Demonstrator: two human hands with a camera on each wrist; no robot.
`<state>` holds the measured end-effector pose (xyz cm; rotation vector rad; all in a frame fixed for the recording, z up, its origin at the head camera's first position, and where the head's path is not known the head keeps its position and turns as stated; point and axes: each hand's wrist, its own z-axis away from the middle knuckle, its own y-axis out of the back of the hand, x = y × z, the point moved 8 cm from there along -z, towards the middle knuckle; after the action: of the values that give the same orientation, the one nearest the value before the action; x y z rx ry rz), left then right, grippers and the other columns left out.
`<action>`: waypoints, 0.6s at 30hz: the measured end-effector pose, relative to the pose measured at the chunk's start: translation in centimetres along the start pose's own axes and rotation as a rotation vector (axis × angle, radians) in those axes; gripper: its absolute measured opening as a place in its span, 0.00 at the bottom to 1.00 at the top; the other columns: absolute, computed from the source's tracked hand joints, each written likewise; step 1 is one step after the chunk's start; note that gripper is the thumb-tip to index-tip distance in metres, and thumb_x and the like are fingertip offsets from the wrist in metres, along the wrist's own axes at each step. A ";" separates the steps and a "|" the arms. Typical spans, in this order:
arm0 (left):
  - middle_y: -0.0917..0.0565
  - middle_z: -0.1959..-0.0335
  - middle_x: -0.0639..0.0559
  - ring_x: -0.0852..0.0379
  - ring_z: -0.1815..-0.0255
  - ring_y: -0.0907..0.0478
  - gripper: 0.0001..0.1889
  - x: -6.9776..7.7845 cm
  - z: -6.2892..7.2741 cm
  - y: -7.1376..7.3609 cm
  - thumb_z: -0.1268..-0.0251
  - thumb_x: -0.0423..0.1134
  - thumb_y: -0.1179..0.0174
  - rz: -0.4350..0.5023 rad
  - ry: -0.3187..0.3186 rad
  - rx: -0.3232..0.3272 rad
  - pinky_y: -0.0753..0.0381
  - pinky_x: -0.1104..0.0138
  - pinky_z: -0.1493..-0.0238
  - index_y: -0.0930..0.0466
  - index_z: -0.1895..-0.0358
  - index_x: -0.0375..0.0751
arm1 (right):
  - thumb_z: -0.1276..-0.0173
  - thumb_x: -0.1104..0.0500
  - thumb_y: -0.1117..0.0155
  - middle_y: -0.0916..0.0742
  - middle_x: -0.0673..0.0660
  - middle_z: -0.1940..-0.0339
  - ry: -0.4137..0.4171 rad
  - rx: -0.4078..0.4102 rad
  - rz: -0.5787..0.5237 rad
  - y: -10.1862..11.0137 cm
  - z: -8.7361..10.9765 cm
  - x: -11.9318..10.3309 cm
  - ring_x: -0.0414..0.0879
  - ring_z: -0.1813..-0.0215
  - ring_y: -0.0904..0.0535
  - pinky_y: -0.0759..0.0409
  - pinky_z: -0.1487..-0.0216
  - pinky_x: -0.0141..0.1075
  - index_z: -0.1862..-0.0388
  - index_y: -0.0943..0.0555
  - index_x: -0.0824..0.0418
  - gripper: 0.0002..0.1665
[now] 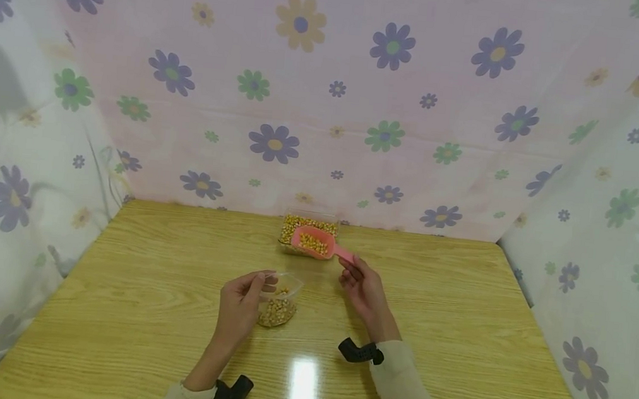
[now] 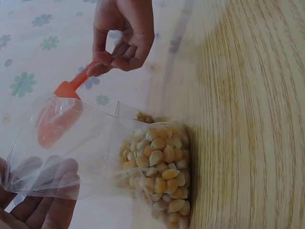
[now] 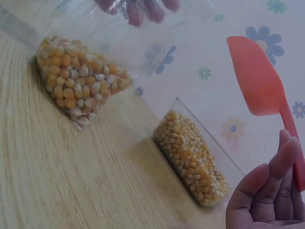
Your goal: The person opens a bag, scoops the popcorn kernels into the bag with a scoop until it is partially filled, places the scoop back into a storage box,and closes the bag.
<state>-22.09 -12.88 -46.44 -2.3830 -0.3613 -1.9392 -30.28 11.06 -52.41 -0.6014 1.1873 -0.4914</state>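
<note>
My right hand [image 1: 367,292] grips the handle of a pink-red scoop [image 1: 305,231], which carries corn kernels [image 1: 313,244]. The scoop is raised in front of a clear box [image 3: 190,157] filled with kernels. My left hand [image 1: 241,300] pinches the rim of a clear plastic bag [image 2: 100,162] between thumb and fingers. The bag stands on the table, its lower part full of kernels [image 2: 159,167] and its mouth spread apart. In the head view, the scoop hangs beyond the bag, to its upper right, and partly hides the box.
The wood-grain table [image 1: 458,313] carries the bag and the box, with the box near its back edge. Behind rises a flower-patterned cloth [image 1: 338,112], and similar cloth hangs on both sides. A black wrist mount [image 1: 360,351] sits on the right wrist, another [image 1: 233,391] on the left.
</note>
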 end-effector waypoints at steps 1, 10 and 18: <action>0.13 0.58 0.31 0.41 0.60 0.12 0.16 0.0 0.0 0.0 0.18 0.35 0.51 -0.002 0.001 0.000 0.12 0.62 0.60 0.12 0.53 0.30 | 0.15 0.55 0.53 0.09 0.48 0.67 0.004 -0.002 0.007 0.0 0.2 -0.1 0.36 0.68 0.21 0.21 0.57 0.31 0.61 0.15 0.55 0.20; 0.13 0.58 0.30 0.35 0.59 0.13 0.17 0.0 0.0 -0.1 0.18 0.35 0.51 0.007 0.000 -0.002 0.13 0.66 0.61 0.13 0.52 0.28 | 0.15 0.55 0.53 0.09 0.49 0.67 0.000 0.014 0.027 -0.1 1.5 -0.1 0.37 0.70 0.22 0.21 0.59 0.31 0.62 0.14 0.54 0.20; 0.12 0.59 0.33 0.41 0.60 0.12 0.17 0.0 0.1 -0.2 0.18 0.36 0.51 -0.013 -0.005 0.001 0.12 0.61 0.60 0.12 0.52 0.29 | 0.15 0.56 0.53 0.09 0.49 0.68 -0.018 0.003 0.036 0.0 2.5 0.1 0.36 0.71 0.22 0.21 0.60 0.31 0.62 0.15 0.55 0.19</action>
<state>-22.06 -12.70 -46.43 -2.3909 -0.3794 -1.9389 -27.86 11.44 -51.89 -0.5795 1.1784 -0.4568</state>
